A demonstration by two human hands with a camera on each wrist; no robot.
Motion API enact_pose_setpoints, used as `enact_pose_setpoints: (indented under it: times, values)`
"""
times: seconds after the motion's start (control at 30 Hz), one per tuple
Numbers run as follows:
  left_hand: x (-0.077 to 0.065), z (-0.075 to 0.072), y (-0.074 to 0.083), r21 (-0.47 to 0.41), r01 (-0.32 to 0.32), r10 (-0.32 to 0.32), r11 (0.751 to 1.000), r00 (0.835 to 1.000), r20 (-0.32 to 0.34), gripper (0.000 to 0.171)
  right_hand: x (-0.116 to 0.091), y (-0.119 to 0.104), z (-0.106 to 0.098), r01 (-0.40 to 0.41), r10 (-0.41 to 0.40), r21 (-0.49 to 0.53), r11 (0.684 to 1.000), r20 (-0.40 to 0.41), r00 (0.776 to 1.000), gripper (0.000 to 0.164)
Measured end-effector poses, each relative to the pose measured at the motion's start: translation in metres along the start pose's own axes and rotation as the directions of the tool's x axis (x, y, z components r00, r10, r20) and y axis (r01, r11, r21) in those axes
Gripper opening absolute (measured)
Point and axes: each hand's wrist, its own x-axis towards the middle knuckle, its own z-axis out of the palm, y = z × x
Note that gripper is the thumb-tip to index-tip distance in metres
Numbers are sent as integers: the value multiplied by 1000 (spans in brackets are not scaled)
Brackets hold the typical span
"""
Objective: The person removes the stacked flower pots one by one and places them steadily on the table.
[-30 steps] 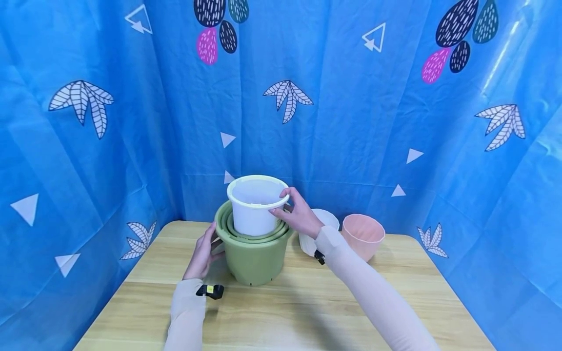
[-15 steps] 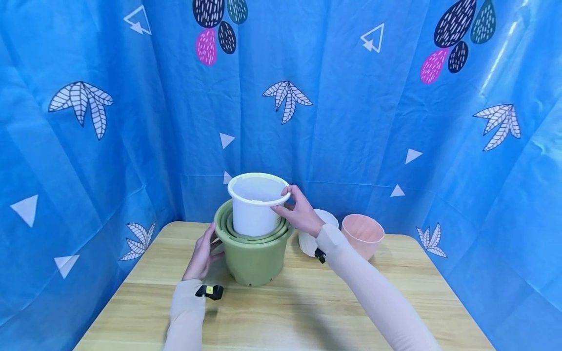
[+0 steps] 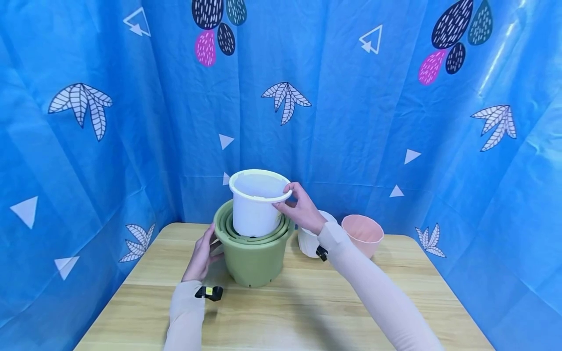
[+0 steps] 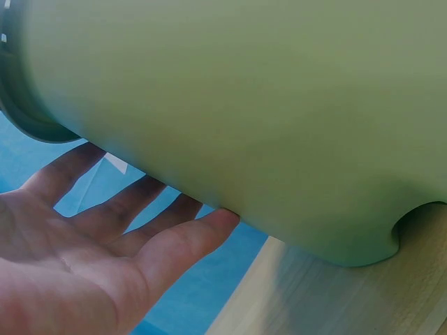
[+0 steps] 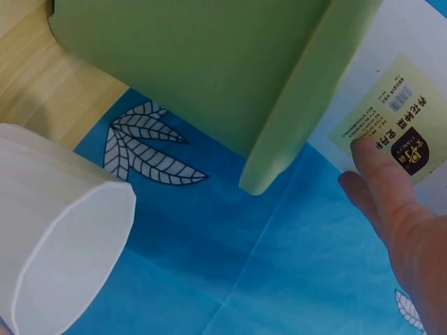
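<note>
Head, right grip (image 3: pixel 305 212) pinching round white pot (image 3: pixel 254 214); left grip (image 3: pixel 200 256), spread, touching green pot (image 3: pixel 254 263)

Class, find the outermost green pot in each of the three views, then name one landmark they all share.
Head: the outermost green pot stands just left of centre, in the lower half.
Left wrist: its wall fills most of the upper picture.
Right wrist: top, left to middle, its rim slanting.
Shared landmark: the blue curtain.
</note>
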Motion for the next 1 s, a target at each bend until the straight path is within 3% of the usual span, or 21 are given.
enact_pose_setpoints:
  times: [1.0]
  values:
    - [2, -1, -3, 3, 1, -1, 1000, 1000, 4, 80, 0, -24, -15, -26, 26, 19, 999, 32, 999, 37]
